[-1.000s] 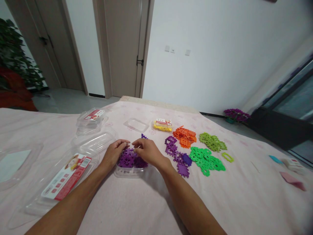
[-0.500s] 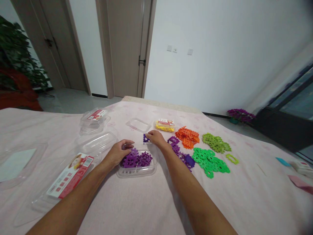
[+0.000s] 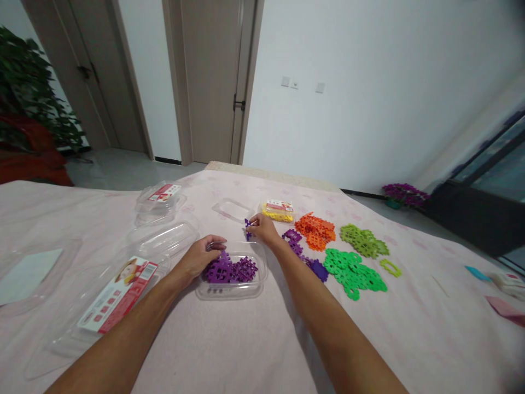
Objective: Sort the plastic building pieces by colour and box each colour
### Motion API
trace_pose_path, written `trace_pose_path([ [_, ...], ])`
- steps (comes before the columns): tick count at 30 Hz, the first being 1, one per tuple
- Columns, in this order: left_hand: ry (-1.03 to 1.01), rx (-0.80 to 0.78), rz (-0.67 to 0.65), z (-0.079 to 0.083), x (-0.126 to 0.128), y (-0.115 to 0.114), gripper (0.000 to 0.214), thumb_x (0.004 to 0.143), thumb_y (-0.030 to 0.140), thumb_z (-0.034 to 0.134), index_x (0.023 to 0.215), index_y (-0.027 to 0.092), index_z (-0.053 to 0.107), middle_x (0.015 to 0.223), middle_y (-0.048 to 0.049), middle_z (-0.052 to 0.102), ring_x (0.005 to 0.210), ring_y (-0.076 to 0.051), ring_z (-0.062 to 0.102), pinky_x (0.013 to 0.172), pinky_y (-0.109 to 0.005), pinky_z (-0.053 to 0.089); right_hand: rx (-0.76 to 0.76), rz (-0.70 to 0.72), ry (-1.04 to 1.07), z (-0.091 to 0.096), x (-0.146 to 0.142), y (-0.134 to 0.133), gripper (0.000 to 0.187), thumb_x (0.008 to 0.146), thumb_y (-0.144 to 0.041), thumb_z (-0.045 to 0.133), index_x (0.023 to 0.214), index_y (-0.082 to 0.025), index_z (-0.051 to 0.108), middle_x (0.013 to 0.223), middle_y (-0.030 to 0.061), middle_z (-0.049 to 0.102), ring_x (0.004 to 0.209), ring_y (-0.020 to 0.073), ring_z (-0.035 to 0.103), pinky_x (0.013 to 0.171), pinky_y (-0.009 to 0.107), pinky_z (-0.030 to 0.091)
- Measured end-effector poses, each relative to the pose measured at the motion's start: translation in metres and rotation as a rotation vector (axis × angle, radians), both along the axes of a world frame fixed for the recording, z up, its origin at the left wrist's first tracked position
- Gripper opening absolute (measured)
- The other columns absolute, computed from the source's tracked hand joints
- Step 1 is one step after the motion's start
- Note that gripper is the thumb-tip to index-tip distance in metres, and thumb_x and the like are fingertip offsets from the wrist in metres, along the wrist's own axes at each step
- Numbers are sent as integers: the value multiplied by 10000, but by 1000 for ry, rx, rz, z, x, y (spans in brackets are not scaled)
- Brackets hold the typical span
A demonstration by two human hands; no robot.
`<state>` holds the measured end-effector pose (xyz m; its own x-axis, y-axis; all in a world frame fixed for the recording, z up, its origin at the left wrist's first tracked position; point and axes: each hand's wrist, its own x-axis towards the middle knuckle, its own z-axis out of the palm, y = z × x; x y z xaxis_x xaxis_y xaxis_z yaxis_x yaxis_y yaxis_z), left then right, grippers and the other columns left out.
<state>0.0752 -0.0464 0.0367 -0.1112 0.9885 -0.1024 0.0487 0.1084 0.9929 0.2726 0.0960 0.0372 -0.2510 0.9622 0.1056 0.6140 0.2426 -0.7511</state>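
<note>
Gripping a small purple piece (image 3: 248,232) between thumb and fingers, the right hand (image 3: 266,227) is pointing toward the far edge of the cloth-covered surface (image 3: 229,345), just beyond the far rim of a clear box (image 3: 229,294). Its forearm is slanting in from the near right. The left hand (image 3: 200,256) is curving its fingers over the box's far left corner; whether it is gripping anything, I cannot tell. More purple pieces (image 3: 220,270) are lying inside the box, while an orange pile (image 3: 315,231) is resting nearer the surface's far edge.
</note>
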Motion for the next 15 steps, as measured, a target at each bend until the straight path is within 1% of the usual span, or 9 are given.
trace_pose_path([
  [3,-16,11,5,-2,0,1,446,536,183,648,980,152,674,949,-112,746,965,-268,676,881,-388,481,158,-31,162,19,7,-8,231,760,-259,637,968,-160,658,743,-4,665,664,132,594,634,240,446],
  [4,-24,15,7,-2,0,2,445,526,169,639,970,154,676,941,-111,748,978,-272,675,893,-394,479,202,-4,206,27,10,-13,216,769,-259,630,959,-161,660,749,-2,664,662,130,592,633,240,447],
  [6,-36,22,8,-3,0,2,445,514,150,620,956,158,677,939,-108,749,998,-274,675,907,-399,477,233,118,227,42,14,-27,172,777,-249,639,925,-165,666,759,0,668,659,123,591,621,232,437],
  [8,-41,27,7,-4,0,3,451,509,137,604,953,158,676,948,-103,748,1004,-270,676,911,-395,478,212,261,153,55,17,-43,128,777,-219,659,896,-174,671,760,-7,674,652,113,590,605,218,411],
  [10,-36,29,2,-4,0,3,458,512,130,594,962,154,675,954,-97,746,999,-263,679,911,-388,480,203,355,36,64,17,-60,106,770,-185,683,876,-186,679,745,-20,673,641,102,579,590,209,376],
  [13,-22,26,-1,-5,0,3,474,524,122,582,989,152,670,950,-90,744,981,-258,681,894,-385,485,233,412,-140,67,14,-78,98,766,-165,718,854,-202,698,743,-30,673,656,100,568,600,214,344],
  [15,-19,27,-1,-5,0,2,483,529,118,579,1004,152,664,948,-89,742,982,-257,678,879,-380,487,246,434,-213,65,11,-83,117,758,-183,748,864,-208,707,784,-26,688,692,109,578,627,221,352],
])
